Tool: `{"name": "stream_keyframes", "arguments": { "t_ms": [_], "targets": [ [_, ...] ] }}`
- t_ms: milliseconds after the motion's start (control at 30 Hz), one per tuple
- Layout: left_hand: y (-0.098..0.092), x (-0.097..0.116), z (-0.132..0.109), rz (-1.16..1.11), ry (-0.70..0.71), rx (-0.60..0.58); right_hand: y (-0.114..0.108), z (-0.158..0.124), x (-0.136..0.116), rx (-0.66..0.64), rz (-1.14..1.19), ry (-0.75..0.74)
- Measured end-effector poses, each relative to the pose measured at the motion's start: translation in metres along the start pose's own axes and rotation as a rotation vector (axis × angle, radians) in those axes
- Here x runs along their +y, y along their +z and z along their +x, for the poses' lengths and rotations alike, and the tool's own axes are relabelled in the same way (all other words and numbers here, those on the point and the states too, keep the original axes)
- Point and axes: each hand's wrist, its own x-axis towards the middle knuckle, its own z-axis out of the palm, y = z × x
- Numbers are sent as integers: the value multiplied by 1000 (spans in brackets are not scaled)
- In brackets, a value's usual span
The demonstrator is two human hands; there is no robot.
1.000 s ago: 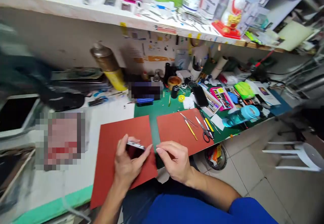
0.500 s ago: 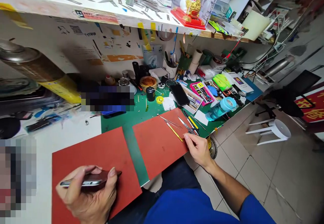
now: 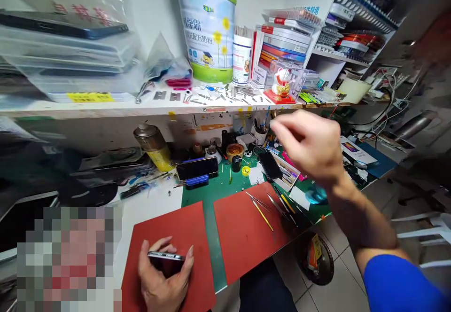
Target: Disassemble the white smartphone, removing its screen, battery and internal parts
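My left hand [image 3: 162, 279] grips a dark phone [image 3: 165, 257] by its edges, held on edge over the left red mat [image 3: 165, 227] near the bench's front. My right hand [image 3: 310, 143] is raised high, reaching toward the shelf edge and the pen cup [image 3: 260, 131]. Its fingers are curled and blurred by motion, so I cannot tell whether anything is in them. On the right red mat [image 3: 243, 232] lie tweezers [image 3: 257, 200], a yellow stick tool [image 3: 262, 214] and scissors, partly under my forearm.
A green cutting mat [image 3: 211, 192] carries a second phone [image 3: 197, 167], a third dark phone [image 3: 269, 165], small jars and a tape roll. A spray can [image 3: 152, 145] stands at the back. The shelf above holds a large tin [image 3: 207, 27], blades and a lucky cat [image 3: 282, 81].
My right hand has risen from the tools on the right mat up toward the shelf. The view tilted upward. My left hand still holds the phone over the left mat.
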Motion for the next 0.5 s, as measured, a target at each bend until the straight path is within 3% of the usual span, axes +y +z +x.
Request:
{"name": "stream_keyframes", "arguments": {
  "t_ms": [133,233,333,500],
  "targets": [
    [0,6,0,5,65,-14,41,121,40,-223,-195,-75],
    [-1,7,1,13,154,-19,83,173,60,-404,-354,-44],
    [-1,8,2,38,182,-22,106,192,63,-547,-390,-1],
    [3,16,2,19,150,-38,98,186,44,-591,-348,64]
  ]
}}
